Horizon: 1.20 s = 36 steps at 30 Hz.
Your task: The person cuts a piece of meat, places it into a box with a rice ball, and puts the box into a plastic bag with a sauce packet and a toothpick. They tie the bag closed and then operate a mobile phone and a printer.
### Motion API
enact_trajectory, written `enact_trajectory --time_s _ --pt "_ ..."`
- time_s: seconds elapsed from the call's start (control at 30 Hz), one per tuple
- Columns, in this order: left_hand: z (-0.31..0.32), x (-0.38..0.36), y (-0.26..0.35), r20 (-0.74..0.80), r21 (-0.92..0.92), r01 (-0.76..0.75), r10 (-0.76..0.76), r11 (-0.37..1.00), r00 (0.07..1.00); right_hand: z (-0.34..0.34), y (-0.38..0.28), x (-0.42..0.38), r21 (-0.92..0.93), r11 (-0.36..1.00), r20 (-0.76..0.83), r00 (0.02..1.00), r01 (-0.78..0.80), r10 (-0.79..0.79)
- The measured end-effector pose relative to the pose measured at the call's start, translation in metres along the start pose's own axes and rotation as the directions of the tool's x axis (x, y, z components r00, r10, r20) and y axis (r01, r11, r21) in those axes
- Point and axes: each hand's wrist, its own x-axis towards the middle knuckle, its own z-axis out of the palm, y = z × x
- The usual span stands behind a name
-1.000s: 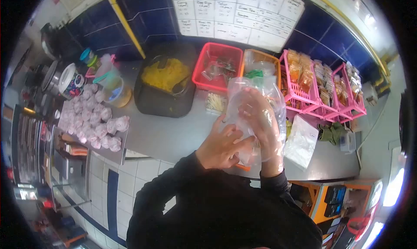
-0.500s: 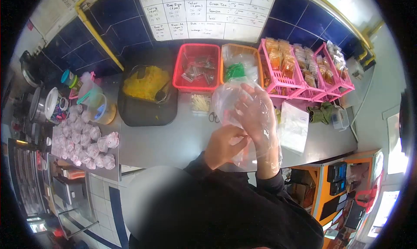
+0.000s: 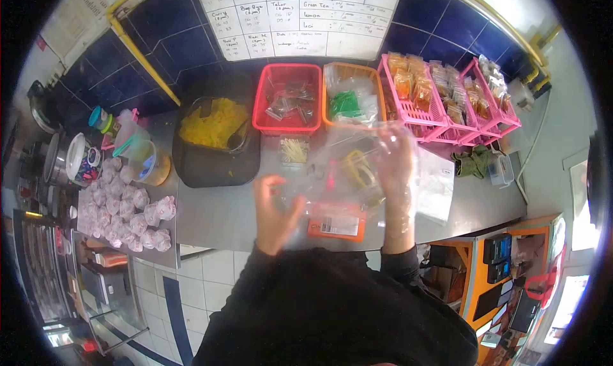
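Observation:
My left hand (image 3: 276, 211) is over the steel counter (image 3: 217, 219), fingers apart, at the left edge of a blurred clear plastic sheet or bag (image 3: 345, 155). Clear plastic covers my right hand (image 3: 397, 155) down to the wrist, and its fingers are smeared by motion. Through and below the plastic, an orange scale (image 3: 336, 223) lies near the counter's front edge. A small box of white sticks (image 3: 294, 151) stands behind my left hand. To the right of my right hand lies a stack of clear bags (image 3: 437, 182).
Behind are a black tray (image 3: 217, 171) with yellow food (image 3: 214, 123), a red basket (image 3: 287, 127), an orange basket (image 3: 354, 69) and pink racks (image 3: 434, 114) of packets. Several wrapped bundles (image 3: 126, 206) and tubs (image 3: 153, 162) stand at the left.
My left hand has moved left and opened, away from my right wrist. The plastic now spreads between the hands, and the orange scale shows more fully. My right hand has shifted slightly right.

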Motion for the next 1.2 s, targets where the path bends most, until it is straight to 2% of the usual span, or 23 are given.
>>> enact_trajectory --time_s 0.07,0.1,0.17,0.2,0.23,0.27,0.37,0.43,0.5,0.53,0.57,0.63,0.67,0.7,0.77,0.87,0.93,1.0,1.03,1.1,1.13,1.17,1.2 --pt "0.006 -0.001 0.048 0.098 -0.045 -0.370 0.373 0.928 0.923 0.005 0.031 0.000 -0.090 0.990 -0.010 0.995 -0.104 0.104" --pt "0.015 -0.005 0.061 0.104 -0.043 -0.368 0.371 0.929 0.923 0.013 0.050 -0.006 -0.103 0.994 0.098 0.995 0.021 -0.011" --pt "0.032 -0.014 0.079 0.351 -0.056 -0.407 0.400 0.912 0.847 0.021 0.078 -0.016 -0.223 0.974 0.147 0.989 0.035 -0.001" --pt "0.039 -0.022 0.076 0.351 -0.060 -0.410 0.403 0.910 0.845 0.022 0.092 -0.014 -0.291 0.887 0.303 0.914 0.358 -0.270" --pt "0.046 -0.029 0.066 0.297 -0.122 -0.307 0.330 0.944 0.896 0.036 0.088 -0.017 -0.295 0.699 0.467 0.736 0.652 -0.489" --pt "0.052 -0.029 0.057 0.251 -0.187 -0.210 0.254 0.960 0.934 0.038 0.076 -0.030 -0.233 0.912 0.353 0.903 0.338 -0.244" --pt "0.052 -0.023 0.046 0.337 0.021 -0.289 0.265 0.957 0.903 0.041 0.079 -0.021 -0.160 0.955 0.319 0.928 0.250 -0.189" --pt "0.047 -0.014 0.048 0.370 0.003 -0.275 0.254 0.961 0.894 0.038 0.082 -0.014 -0.266 0.927 0.398 0.906 0.264 -0.144" --pt "0.041 -0.002 0.060 0.268 -0.003 -0.469 0.453 0.883 0.850 0.047 0.096 -0.019 -0.299 0.926 0.270 0.951 0.230 -0.149" --pt "0.038 -0.008 0.068 0.282 -0.069 -0.349 0.354 0.935 0.892 0.047 0.106 -0.014 -0.299 0.922 0.248 0.953 0.246 -0.173" --pt "0.037 -0.012 0.071 0.289 -0.070 -0.354 0.358 0.933 0.888 0.043 0.105 -0.010 -0.294 0.923 0.242 0.954 0.248 -0.179" --pt "0.036 -0.017 0.075 0.427 0.135 -0.469 0.376 0.873 0.822 0.045 0.091 -0.011 -0.570 0.694 0.324 0.897 0.439 -0.301" --pt "0.043 -0.024 0.066 0.395 0.150 -0.462 0.376 0.874 0.838 0.039 0.124 0.001 -0.487 0.797 0.177 0.934 0.357 -0.311" --pt "0.048 -0.026 0.054 0.402 0.152 -0.469 0.379 0.870 0.834 0.043 0.122 -0.003 -0.481 0.801 0.171 0.934 0.358 -0.314" --pt "0.057 -0.029 0.037 0.312 0.169 -0.477 0.412 0.863 0.856 0.051 0.109 -0.014 -0.628 0.518 0.345 0.805 0.581 -0.483" --pt "0.059 -0.022 0.033 0.251 0.123 -0.555 0.516 0.822 0.819 0.050 0.112 -0.006 -0.690 0.378 0.370 0.750 0.617 -0.549" --pt "0.056 -0.015 0.038 0.248 0.068 -0.600 0.569 0.797 0.784 0.059 0.101 -0.017 -0.689 0.414 0.339 0.770 0.595 -0.541" --pt "0.051 -0.005 0.047 0.064 0.082 -0.639 0.635 0.765 0.770 0.058 0.098 -0.026 -0.687 0.446 0.310 0.786 0.574 -0.534" --pt "0.046 0.000 0.048 0.066 0.076 -0.643 0.640 0.762 0.766 0.054 0.100 -0.030 -0.745 0.371 0.373 0.807 0.554 -0.458" --pt "0.030 0.010 0.046 -0.179 0.079 -0.548 0.553 0.833 0.814 0.047 0.089 -0.033 -0.793 0.286 0.426 0.825 0.538 -0.373" --pt "0.018 0.015 0.046 -0.179 0.080 -0.550 0.555 0.831 0.812 0.042 0.071 -0.035 -0.674 0.291 0.602 0.733 0.680 -0.318" --pt "0.004 0.020 0.048 -0.213 -0.053 -0.420 0.400 0.906 0.891 0.033 0.058 -0.034 -0.527 0.307 0.753 0.603 0.792 -0.263" --pt "-0.005 0.020 0.048 -0.222 -0.187 -0.273 0.230 0.943 0.947 0.018 0.059 -0.027 -0.325 0.732 0.740 0.643 0.599 -0.197"
